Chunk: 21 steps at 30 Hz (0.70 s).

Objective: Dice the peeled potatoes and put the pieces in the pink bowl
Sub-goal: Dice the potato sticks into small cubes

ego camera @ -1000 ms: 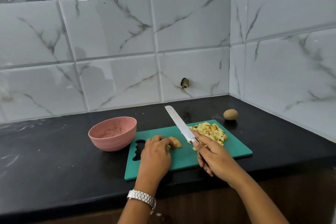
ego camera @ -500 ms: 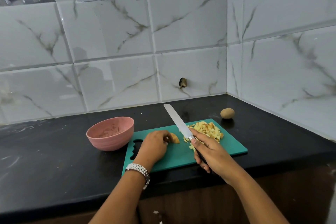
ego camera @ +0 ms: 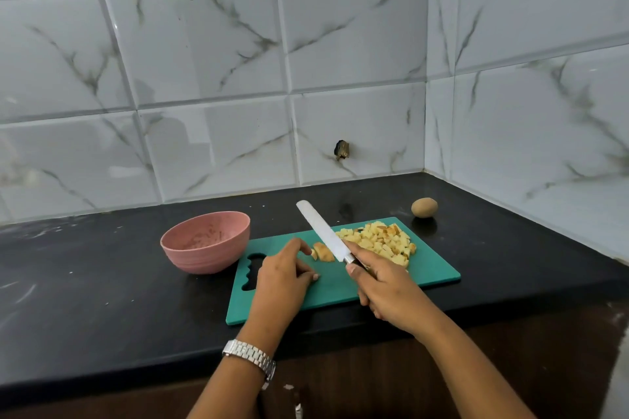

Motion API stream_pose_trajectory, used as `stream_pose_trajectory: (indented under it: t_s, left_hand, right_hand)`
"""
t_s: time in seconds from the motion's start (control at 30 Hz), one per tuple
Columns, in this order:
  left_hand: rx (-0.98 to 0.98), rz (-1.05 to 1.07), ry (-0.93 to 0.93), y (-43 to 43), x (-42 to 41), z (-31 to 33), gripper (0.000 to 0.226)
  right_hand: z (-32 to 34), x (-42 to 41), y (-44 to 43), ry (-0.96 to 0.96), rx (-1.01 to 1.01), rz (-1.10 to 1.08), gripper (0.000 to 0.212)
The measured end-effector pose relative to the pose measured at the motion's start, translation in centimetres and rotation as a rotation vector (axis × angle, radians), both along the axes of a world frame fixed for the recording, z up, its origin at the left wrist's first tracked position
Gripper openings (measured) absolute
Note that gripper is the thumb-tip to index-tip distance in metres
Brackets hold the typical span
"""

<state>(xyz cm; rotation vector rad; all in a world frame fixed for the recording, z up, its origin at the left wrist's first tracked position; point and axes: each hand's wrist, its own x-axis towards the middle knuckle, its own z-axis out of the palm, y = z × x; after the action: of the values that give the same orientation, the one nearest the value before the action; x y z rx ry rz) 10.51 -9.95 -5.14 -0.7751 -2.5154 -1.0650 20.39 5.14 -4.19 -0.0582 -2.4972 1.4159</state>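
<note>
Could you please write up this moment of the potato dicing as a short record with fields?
left hand: over the cutting board, fingertip at the uncut potato piece; grip unclear
right hand: holds the knife by its handle, blade between that piece and the diced potato
diced potato: piled on the board's right part
pink bowl: left of the board, no pieces visible inside
whole potato: on the counter past the board's far right corner

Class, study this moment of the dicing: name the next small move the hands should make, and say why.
Probably bring the knife down through the potato piece: it lies undiced just left of the blade, with the left hand beside it and the right hand gripping the handle.
</note>
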Motion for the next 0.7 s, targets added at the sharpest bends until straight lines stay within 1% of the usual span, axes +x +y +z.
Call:
stream_pose_trajectory:
  t_s: [0.1, 0.17, 0.23, 0.27, 0.4, 0.53, 0.6, 0.7]
  left_hand:
    - [0.056, -0.008, 0.037, 0.0, 0.7, -0.6, 0.032]
    - [0.062, 0.072, 0.040, -0.2, 0.9, -0.8, 0.030]
    - [0.044, 0.180, 0.070, -0.3, 1.0, -0.9, 0.030]
    - [0.041, 0.193, 0.077, -0.4, 1.0, -0.9, 0.031]
    - [0.025, 0.151, 0.076, -0.3, 1.0, -1.0, 0.029]
    - [-0.007, 0.149, 0.097, -0.2, 0.9, -1.1, 0.024]
    - [-0.008, 0.148, 0.104, -0.2, 0.9, -1.1, 0.024]
    - [-0.002, 0.147, 0.116, -0.2, 0.9, -1.1, 0.023]
  right_hand:
    - [0.0, 1.6, -0.8, -0.012, 0.268, -0.027, 0.050]
    - [0.2, 2.8, -1.5, -0.057, 0.414, -0.036, 0.052]
    - [0.4, 3.8, -2.3, -0.081, 0.503, -0.024, 0.051]
    - [0.5, 4.1, -2.7, -0.087, 0.542, -0.028, 0.051]
    - [0.3, 4.7, -3.6, -0.107, 0.727, -0.129, 0.052]
    - [-0.1, 3.7, -4.5, -0.195, 0.872, -0.156, 0.059]
    - [-0.3, 2.9, -4.7, -0.235, 0.893, -0.161, 0.065]
    - [-0.4, 1.9, -4.9, -0.251, 0.877, -0.166, 0.066]
